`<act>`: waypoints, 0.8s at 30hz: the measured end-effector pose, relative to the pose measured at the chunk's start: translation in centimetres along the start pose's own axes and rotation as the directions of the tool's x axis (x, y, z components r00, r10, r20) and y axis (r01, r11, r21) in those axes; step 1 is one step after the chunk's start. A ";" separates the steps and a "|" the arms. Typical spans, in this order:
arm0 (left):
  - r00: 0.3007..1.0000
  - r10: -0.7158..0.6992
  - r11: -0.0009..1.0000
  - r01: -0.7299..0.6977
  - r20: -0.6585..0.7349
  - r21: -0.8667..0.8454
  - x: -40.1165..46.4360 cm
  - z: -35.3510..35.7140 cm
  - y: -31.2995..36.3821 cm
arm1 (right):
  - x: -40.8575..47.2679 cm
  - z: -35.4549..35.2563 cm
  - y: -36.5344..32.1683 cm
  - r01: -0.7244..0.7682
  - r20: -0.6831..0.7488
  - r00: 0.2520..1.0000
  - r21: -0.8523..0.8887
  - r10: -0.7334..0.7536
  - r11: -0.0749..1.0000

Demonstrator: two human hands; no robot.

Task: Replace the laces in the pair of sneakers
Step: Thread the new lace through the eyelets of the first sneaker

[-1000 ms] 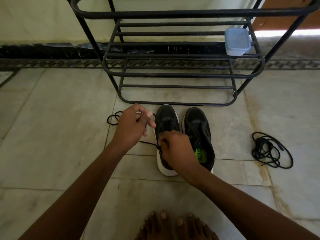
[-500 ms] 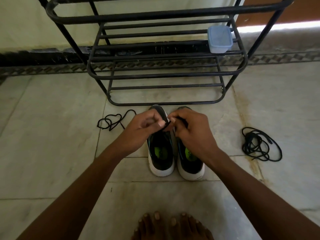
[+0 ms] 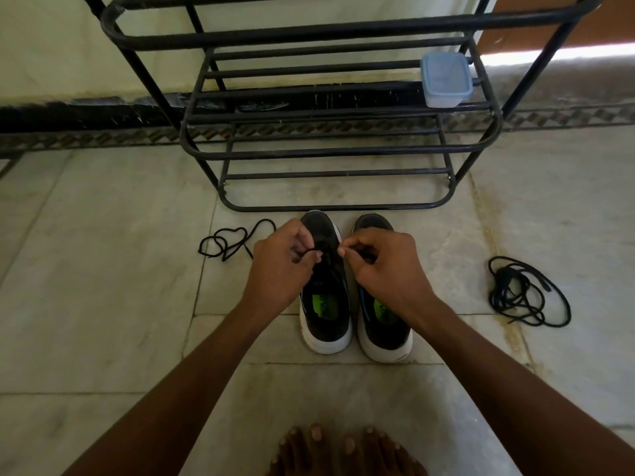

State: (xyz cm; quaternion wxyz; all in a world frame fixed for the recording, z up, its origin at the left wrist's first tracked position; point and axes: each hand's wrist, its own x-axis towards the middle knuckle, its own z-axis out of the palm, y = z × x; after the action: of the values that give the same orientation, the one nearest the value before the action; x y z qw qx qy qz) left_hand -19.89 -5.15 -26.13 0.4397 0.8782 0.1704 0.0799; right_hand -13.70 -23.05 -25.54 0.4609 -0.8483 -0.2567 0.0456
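Two black sneakers with white soles stand side by side on the tiled floor, toes pointing at the rack: the left sneaker [image 3: 324,304] and the right sneaker [image 3: 381,324]. My left hand [image 3: 280,266] pinches a black lace [image 3: 314,250] over the left sneaker's eyelets. My right hand [image 3: 381,262] pinches the lace's other side, just right of that shoe's tongue. The lace's loose tail [image 3: 230,240] trails on the floor to the left. A bundle of black laces [image 3: 522,293] lies on the floor at the right.
A black metal shoe rack [image 3: 326,149] stands right behind the sneakers, against the wall. A lidded plastic box [image 3: 445,79] sits on its shelf at the right. My bare toes [image 3: 343,448] show at the bottom edge.
My right hand has moved from the left sneaker's heel up to its eyelets. Both hands have come together over that shoe, each pinching the lace. The lace tail on the floor shifted a little.
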 end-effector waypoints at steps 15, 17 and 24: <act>0.950 0.066 0.988 -0.104 -0.304 -0.111 -1.6 -2.1 -1.1 | -0.7 0.3 2.1 0.089 -0.023 0.996 -0.025 -0.090 0.996; 0.925 0.194 0.975 -0.146 -0.328 0.165 -2.3 -2.5 -2.1 | -1.0 0.4 2.7 0.087 -0.006 0.996 -0.068 -0.088 0.994; 0.969 0.007 0.955 0.067 -0.249 0.287 -3.3 -3.6 -4.3 | -1.7 0.4 3.4 -0.001 -0.060 0.998 -0.170 -0.010 0.985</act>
State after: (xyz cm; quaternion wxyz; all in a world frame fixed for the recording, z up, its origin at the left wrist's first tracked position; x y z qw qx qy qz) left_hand -25.00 -1.34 -27.39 0.2809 0.9142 0.2470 0.1559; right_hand -13.93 -25.09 -28.81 0.3945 -0.8849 -0.2475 -0.0032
